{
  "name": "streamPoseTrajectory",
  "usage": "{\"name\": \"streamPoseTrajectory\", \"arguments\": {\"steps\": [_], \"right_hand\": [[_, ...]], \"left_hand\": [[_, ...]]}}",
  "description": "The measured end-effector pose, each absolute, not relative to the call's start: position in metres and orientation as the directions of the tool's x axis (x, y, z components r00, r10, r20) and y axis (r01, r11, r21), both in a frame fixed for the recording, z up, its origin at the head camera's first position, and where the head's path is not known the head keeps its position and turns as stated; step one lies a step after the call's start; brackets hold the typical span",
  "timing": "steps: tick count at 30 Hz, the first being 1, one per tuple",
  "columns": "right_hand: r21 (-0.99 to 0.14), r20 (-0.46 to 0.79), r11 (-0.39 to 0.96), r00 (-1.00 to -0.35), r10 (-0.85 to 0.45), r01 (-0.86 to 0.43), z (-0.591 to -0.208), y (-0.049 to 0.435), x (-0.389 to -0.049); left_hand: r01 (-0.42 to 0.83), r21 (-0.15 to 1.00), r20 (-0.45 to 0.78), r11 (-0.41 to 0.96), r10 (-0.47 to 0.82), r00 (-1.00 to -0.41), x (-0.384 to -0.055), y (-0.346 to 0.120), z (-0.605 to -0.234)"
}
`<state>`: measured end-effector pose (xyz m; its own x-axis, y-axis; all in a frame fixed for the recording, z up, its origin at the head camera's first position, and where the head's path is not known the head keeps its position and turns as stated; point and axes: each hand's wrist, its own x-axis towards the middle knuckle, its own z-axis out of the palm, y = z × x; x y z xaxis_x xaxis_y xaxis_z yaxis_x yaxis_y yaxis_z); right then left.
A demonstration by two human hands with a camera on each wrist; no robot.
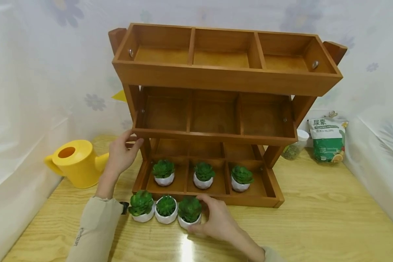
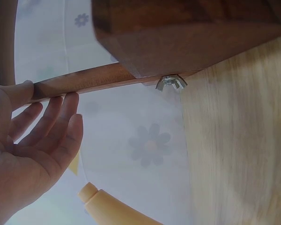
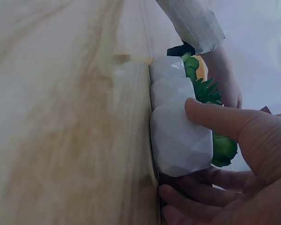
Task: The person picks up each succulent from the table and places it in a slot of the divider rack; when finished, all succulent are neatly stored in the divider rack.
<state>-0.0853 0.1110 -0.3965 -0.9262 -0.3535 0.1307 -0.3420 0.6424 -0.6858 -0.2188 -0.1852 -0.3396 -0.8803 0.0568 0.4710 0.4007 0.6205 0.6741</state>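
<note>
From my end, I'm gripping one potted succulent (image 1: pixel 190 211) with the right hand (image 1: pixel 217 220) and pinching the wooden stand (image 1: pixel 213 112) with the left hand (image 1: pixel 122 154). Two more succulents (image 1: pixel 166 210) are standing just left of the right hand; three plants (image 1: pixel 204 175) are sitting beyond it.

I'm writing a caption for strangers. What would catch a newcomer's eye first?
Probably the big wooden rack in the middle, with three plants on its lowest tier. Next, the yellow watering can to its left. In front, the right hand holds the rightmost plant of a row of three.
</note>
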Motion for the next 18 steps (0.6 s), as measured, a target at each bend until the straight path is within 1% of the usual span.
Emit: {"name": "streamPoseTrajectory", "arguments": {"steps": [4,10,18], "right_hand": [[-0.697,0.115,0.628,-0.919,-0.378,-0.346,-0.3966,0.1120,-0.0851],[-0.720,0.162,0.564,-0.888,-0.430,-0.405,-0.3969,0.1124,-0.0852],[-0.689,0.202,0.581,-0.884,-0.422,-0.434,-0.3977,0.1130,-0.0852]], "left_hand": [[0.396,0.672,0.470,0.625,0.053,-0.881,-0.2185,-0.1846,-0.3403],[0.400,0.666,0.474,0.630,0.058,-0.879,-0.2178,-0.1844,-0.3395],[0.389,0.675,0.459,0.626,0.056,-0.887,-0.2171,-0.1837,-0.3390]]}}
